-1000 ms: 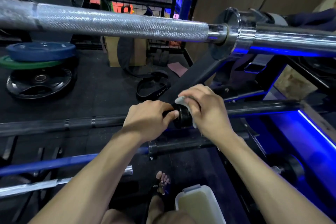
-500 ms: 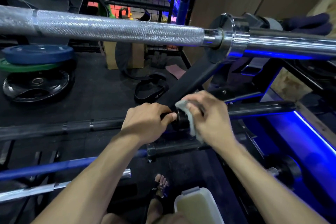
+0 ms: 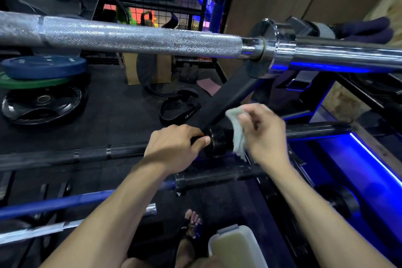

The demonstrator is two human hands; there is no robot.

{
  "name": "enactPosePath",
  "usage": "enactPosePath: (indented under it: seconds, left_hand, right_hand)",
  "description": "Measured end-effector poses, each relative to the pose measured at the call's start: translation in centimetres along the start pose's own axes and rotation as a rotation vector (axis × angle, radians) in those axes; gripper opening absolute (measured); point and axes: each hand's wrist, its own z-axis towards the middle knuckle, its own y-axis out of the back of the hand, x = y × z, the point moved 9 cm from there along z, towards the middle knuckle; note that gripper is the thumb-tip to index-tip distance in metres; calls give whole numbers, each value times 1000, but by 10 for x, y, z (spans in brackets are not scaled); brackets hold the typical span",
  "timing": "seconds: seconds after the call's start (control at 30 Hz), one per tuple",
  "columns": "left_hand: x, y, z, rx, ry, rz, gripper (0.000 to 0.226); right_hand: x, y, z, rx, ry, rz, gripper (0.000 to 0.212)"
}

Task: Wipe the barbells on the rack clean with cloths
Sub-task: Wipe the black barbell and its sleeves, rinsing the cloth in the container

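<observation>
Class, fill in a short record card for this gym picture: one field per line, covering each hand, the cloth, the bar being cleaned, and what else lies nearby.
left hand: grips the black barbell beside its collar
right hand: holds the cloth against the collar
cloth: pale, crumpled, draped over the collar's right side
black barbell: lies level on the rack, dark shaft
silver barbell: knurled, on the rack above, untouched
weight plates: stacked on the floor, far left
tub: pale liquid, by the person's foot

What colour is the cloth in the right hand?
Pale grey-green cloth, seen in the head view, held by the right hand.
</observation>
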Motion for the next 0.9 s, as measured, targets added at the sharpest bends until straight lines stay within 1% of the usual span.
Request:
enactPosePath:
  seconds: [0.07,0.13,0.2,0.3,0.37,0.47,0.5,0.6,0.63,0.67,0.73,0.77,0.8,0.83,0.9]
  left_hand:
    - [0,-1,-1,9,3,7,37]
    - [-1,-3,0,23,2,26,36]
    - [-3,-4,1,30,4,54,37]
    - [-4,-3,1,26,3,74,36]
    - [-5,-3,-1,36,3,69,32]
    - [-5,-2,-3,32,1,61,23]
    - [-5,-2,-2,29,1,58,24]
    - [-6,-1,-1,31,0,56,33]
    - [-6,-1,0,37,5,57,34]
    - [-6,-2,0,44,10,66,33]
    - [-4,-2,1,44,15,79,26]
    - [-3,-3,1,43,15,76,25]
    - [-3,-3,0,43,13,70,27]
    - [-3,-3,0,39,8,64,30]
    - [-4,-3,-1,35,3,64,35]
  right_hand:
    - [-12,8,5,-14,-125,167,16]
    - [-8,10,7,2,-122,230,15]
    - [6,2,10,57,-43,192,16]
    - [21,-36,0,244,41,45,16]
    - [33,-47,-15,246,134,-60,14]
    - [49,-47,-36,265,285,-51,10]
    - [48,-46,-34,263,281,-45,10]
    - [30,-44,-7,166,64,-47,14]
    - [29,-47,-5,168,29,-76,15]
    - [34,-50,-7,189,56,-101,14]
    - [49,-56,-20,257,197,-134,12]
    - [51,-56,-24,285,234,-130,11]
    - [47,-53,-19,284,207,-131,11]
    - [38,-47,-9,242,150,-135,12]
    - [22,-28,12,107,31,-109,16]
